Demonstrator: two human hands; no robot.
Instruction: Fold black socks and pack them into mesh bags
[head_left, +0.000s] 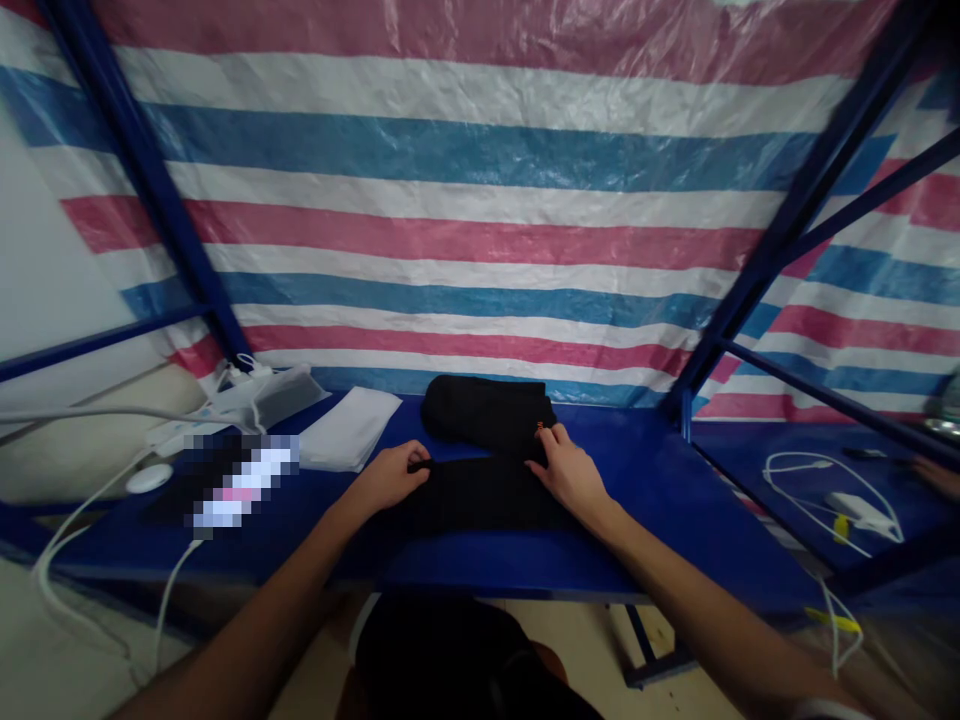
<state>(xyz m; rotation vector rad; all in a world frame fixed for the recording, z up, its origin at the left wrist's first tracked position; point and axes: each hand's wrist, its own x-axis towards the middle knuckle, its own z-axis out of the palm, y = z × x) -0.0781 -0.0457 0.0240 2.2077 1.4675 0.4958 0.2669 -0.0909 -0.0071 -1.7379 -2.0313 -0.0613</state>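
A piece of black cloth [480, 495], long and flat, lies on the blue table [675, 520] close to its front edge. At its left end my left hand [390, 478] pinches the upper edge between thumb and fingers. My right hand [566, 468] is at the upper right of the same cloth, its fingers bent and pressed together on the black fabric. Just behind lies a second black piece, folded and sock-like [484, 410], with a small orange mark beside my right fingertips. The two black pieces meet near my right hand.
White folded paper [349, 430] lies at the back left, beside a blurred-out phone-like device [240, 485], a white round disc [149, 478] and white cables. Blue metal posts [142, 170] frame a striped sheet [465, 230]. At the right are a charger [862, 512] and another person's hand [937, 478].
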